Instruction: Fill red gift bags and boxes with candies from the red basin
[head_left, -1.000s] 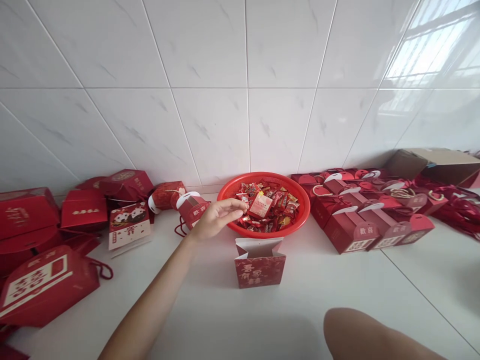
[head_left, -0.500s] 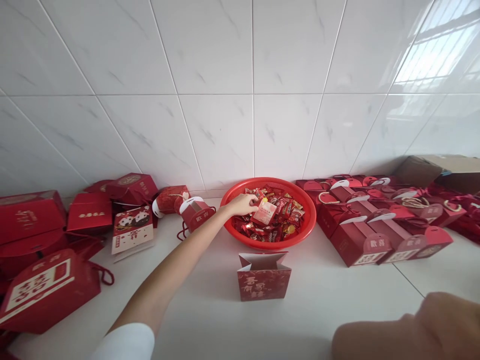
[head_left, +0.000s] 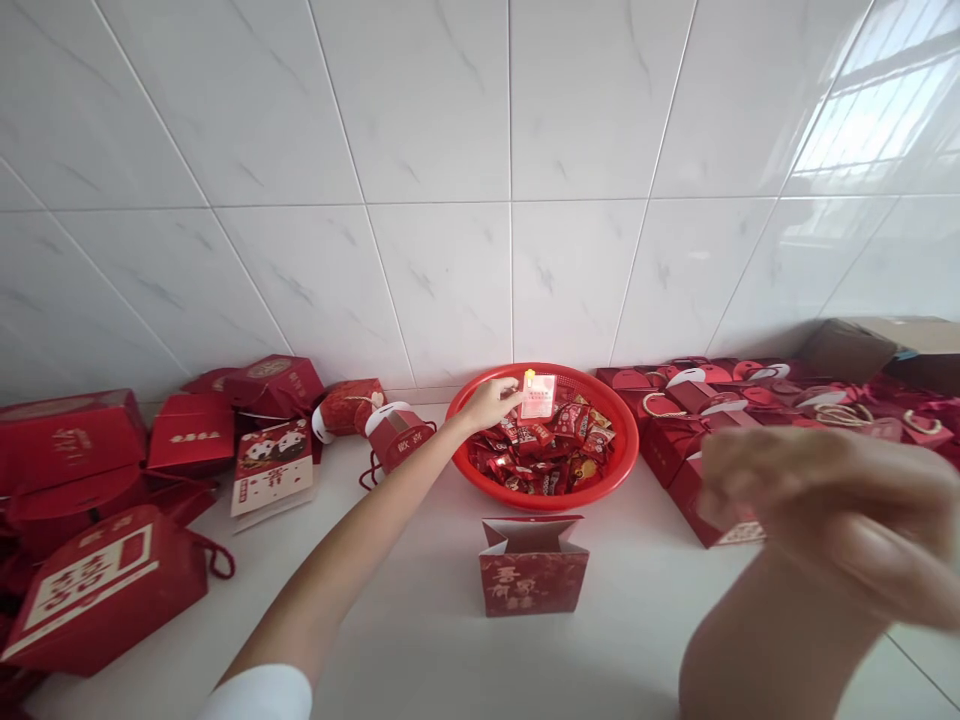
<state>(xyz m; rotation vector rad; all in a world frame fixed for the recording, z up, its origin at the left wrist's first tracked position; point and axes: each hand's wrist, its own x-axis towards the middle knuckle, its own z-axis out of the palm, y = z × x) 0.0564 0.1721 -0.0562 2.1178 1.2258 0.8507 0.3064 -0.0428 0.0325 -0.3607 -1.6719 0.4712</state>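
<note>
Nearest to the view, the right hand [head_left: 817, 510] is raised above the desk [head_left: 420, 630], with its fingers bent. It is strongly blurred, so I cannot tell if it holds something. It covers a part of the rows of closed red boxes [head_left: 667, 445], and these cannot be seen fully behind it.

In the middle, the open red box [head_left: 534, 585] stands upright on the desk, its mouth up. Its back panel rises on the side of the red basket [head_left: 551, 501], so this edge stands between the mouth and the basket. I cannot tell whether something lies inside the box.

Just behind it is the basket, which holds many small red packets [head_left: 574, 420]. The left hand [head_left: 489, 403] reaches over its left part, coming from a white sleeve [head_left: 262, 695]. The fingers are narrow and pinch the left edge of a pale pink card [head_left: 540, 397] with a yellow mark on top. The card is held nearly upright above the packets, so it appears to be free from them.

At the left, a large red box with a cord [head_left: 112, 590], a panda-printed packet [head_left: 270, 465] and a small box with a white flap [head_left: 397, 432] lie apart from the open box. Farther at the right, there is a brown carton [head_left: 911, 335]. Behind everything is the tiled wall [head_left: 450, 110], with a bright window reflection [head_left: 862, 110].
</note>
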